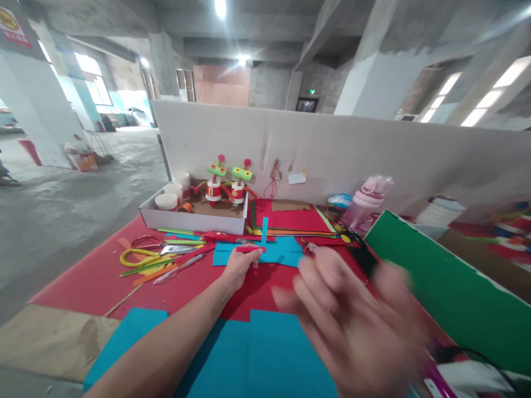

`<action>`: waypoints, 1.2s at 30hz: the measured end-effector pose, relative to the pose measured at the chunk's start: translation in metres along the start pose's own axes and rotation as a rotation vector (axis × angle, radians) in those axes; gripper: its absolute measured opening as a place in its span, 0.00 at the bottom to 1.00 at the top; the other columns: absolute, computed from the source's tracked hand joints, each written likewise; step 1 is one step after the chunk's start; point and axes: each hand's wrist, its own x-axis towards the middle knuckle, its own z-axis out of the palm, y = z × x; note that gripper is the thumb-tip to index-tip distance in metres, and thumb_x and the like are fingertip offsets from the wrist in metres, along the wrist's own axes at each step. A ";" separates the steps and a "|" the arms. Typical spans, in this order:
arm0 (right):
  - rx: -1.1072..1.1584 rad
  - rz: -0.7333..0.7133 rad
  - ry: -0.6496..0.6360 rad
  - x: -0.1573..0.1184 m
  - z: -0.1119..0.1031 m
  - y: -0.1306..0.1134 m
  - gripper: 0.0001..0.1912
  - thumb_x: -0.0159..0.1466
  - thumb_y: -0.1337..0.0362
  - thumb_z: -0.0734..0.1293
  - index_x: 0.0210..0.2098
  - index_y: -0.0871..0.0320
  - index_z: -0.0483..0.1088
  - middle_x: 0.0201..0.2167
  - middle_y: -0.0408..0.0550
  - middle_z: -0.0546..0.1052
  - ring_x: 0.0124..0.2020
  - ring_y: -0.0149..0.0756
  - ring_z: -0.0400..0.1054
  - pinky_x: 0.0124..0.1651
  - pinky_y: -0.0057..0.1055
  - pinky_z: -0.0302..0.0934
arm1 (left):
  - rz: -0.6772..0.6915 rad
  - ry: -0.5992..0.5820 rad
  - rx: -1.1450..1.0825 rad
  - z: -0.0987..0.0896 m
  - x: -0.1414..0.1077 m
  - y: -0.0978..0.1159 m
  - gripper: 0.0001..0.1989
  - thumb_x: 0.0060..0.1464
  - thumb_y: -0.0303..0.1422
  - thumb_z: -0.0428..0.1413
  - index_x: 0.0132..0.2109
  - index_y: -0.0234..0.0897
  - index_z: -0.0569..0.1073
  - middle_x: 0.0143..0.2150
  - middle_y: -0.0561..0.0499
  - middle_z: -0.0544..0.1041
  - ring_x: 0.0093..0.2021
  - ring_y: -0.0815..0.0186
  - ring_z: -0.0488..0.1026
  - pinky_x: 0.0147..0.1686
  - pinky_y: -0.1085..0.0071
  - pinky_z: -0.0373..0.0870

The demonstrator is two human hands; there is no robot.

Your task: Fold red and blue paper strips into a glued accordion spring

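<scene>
My left hand (241, 267) pinches a red paper strip (251, 250) over a blue paper sheet (286, 251) in the middle of the table. A narrow blue strip (264, 231) stands up from the red one, crossing it. Close to the camera, my right hand (352, 326) is raised and blurred by motion; its fingers are curled and whether they hold something is hidden. Scissors with yellow handles (141, 257) lie to the left among colored strips, beside a clear-barreled pen (178, 269). Large blue sheets (249, 354) lie at the near edge.
A white box (193, 222) at the back holds paper cups and two paper-cup robots (213, 190). Colored paper (286, 218) is stacked right of it. A pink bottle (367, 202) and a green board (448, 293) are on the right. A white partition (332, 149) stands behind.
</scene>
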 end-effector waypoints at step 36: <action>-0.383 0.215 0.143 0.095 -0.101 0.126 0.20 0.47 0.54 0.74 0.35 0.60 0.75 0.22 0.43 0.76 0.25 0.34 0.72 0.37 0.34 0.68 | 0.021 0.042 0.077 0.001 0.000 0.002 0.17 0.36 0.40 0.67 0.31 0.32 0.74 0.17 0.55 0.70 0.17 0.72 0.64 0.17 0.76 0.63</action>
